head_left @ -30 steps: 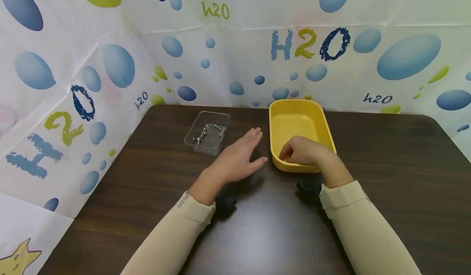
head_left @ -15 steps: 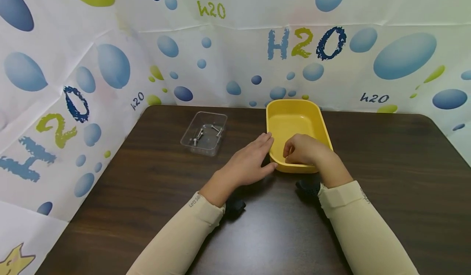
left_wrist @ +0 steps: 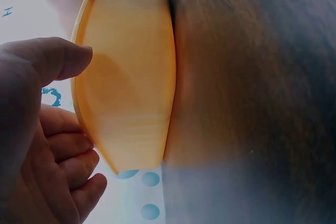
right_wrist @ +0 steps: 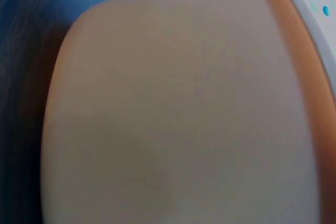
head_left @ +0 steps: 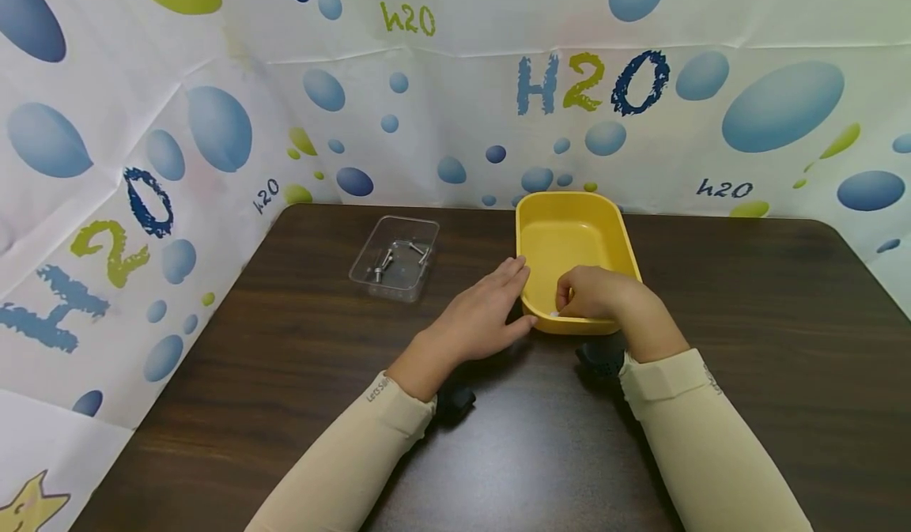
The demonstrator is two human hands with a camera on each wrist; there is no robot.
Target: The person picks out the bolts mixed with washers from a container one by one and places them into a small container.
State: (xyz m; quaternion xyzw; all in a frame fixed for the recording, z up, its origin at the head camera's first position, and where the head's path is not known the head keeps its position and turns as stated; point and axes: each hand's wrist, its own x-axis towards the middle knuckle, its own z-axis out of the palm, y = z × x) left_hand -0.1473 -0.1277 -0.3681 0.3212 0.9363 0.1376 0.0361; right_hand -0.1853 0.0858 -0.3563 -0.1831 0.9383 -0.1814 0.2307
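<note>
A yellow plastic tray [head_left: 578, 214] stands at the back of the table. My left hand [head_left: 475, 316] rests against its left rim with fingers extended; the left wrist view shows the thumb [left_wrist: 73, 60] and fingertips at the tray's edge. My right hand [head_left: 599, 293] reaches into the tray's near end, fingers bent downward. A small white thing [head_left: 554, 314] shows beside its fingertips, too small to identify. Whether the fingers pinch anything is hidden. In the right wrist view, the tray's outer wall [right_wrist: 178, 103] fills most of the picture and hides the hand.
A clear plastic container [head_left: 395, 259] with several metal bolts [head_left: 384, 263] sits left of the tray. The dark wooden table [head_left: 285, 342] meets a white patterned sheet [head_left: 470, 10] at the back and left.
My left hand has moved right from above the table to the tray's rim. The right hand has stayed in the tray, shifting slightly right lately, and the white thing now shows beside its fingertips.
</note>
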